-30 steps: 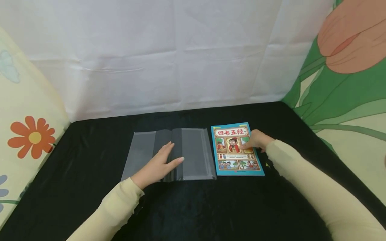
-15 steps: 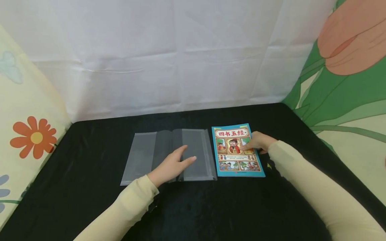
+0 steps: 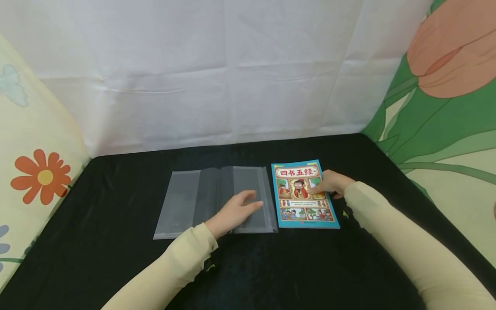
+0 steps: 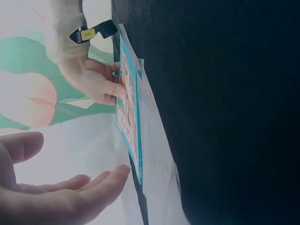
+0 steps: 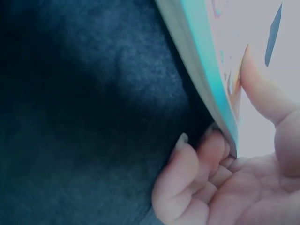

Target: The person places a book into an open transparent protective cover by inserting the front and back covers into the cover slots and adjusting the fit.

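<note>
A thin blue-bordered book with cartoon pictures on its cover lies at the right of a clear plastic book cover, which is spread out flat. My right hand pinches the book's right edge, thumb on top of the cover. In the right wrist view the fingers curl under that edge of the book. My left hand is over the right half of the plastic cover, thumb and fingers spread apart and holding nothing. The left wrist view shows its fingers pointing toward the book.
Black cloth covers the table. A white sheet hangs behind it. Patterned panels stand at both sides, with an orange flower on the left and a large tulip on the right.
My left hand has moved rightward across the plastic cover, toward the book. The right hand keeps its grip on the book's edge, and the book has stayed in place.
</note>
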`<state>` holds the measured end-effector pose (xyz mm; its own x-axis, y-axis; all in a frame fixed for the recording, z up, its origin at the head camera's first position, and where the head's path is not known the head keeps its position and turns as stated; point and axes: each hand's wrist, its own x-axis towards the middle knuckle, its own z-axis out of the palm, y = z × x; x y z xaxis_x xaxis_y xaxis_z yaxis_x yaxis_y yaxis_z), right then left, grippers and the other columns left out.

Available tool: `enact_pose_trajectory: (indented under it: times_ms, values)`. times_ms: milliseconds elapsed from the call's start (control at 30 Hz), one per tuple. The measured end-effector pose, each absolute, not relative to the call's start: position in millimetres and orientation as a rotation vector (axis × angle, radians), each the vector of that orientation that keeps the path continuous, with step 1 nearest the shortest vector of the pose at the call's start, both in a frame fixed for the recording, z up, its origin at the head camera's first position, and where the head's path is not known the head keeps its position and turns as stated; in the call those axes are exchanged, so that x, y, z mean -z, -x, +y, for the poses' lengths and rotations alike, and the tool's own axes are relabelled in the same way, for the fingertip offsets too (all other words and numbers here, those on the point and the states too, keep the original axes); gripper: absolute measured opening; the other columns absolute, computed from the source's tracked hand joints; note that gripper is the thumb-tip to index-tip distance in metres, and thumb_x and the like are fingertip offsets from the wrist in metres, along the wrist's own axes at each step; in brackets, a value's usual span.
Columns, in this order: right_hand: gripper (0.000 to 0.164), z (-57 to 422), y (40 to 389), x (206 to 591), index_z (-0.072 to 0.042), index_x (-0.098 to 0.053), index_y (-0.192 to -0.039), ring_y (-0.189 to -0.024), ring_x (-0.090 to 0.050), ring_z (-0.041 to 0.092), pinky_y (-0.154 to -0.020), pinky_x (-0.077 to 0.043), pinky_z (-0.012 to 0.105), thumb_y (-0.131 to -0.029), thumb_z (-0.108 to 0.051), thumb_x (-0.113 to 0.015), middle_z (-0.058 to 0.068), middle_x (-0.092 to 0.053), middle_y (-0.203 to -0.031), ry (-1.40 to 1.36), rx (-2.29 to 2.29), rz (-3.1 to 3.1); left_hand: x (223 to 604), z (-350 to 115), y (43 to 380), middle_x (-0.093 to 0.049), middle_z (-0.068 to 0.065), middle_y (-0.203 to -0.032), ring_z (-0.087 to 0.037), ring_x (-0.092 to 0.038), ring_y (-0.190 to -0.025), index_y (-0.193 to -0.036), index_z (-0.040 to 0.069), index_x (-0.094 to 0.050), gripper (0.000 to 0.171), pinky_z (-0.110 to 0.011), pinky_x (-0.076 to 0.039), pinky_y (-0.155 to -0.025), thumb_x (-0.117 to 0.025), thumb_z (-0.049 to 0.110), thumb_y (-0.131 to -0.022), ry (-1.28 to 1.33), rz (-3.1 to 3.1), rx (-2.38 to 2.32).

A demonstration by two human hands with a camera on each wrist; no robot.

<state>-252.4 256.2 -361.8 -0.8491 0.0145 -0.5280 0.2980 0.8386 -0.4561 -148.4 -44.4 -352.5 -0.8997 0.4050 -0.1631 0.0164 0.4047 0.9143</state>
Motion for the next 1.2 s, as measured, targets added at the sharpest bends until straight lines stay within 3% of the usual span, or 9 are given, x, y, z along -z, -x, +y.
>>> enact_pose_trajectory:
  times_ms: [667,1200]
  values:
    - [0.042,255.8,251.6,361.6,0.001,-0.053,-0.099,-0.081,-0.052,0.024,-0.069,-0.046,0.04,-0.082,-0.034,-0.068,0.011,-0.061,-0.086,-0.216,0.756,2.489,362.1,-16.9,159.6,-0.04,-0.016,-0.136,-0.028,-0.042,-0.118,-0.135,0.0,-0.035,0.053,-0.043,-0.04,-0.094,-0.051,0.028,-0.093,-0.217,2.172,-1.605]
    - [0.044,254.8,250.2,359.7,0.002,-0.051,-0.101,-0.081,-0.054,0.024,-0.069,-0.046,0.041,-0.081,-0.034,-0.068,0.011,-0.061,-0.087,-0.221,0.76,2.479,360.0,2.9,161.7,-0.039,-0.018,-0.136,-0.031,-0.036,-0.123,-0.134,-0.004,-0.035,0.052,-0.048,-0.033,-0.099,-0.05,0.024,-0.093,-0.188,2.137,-1.63]
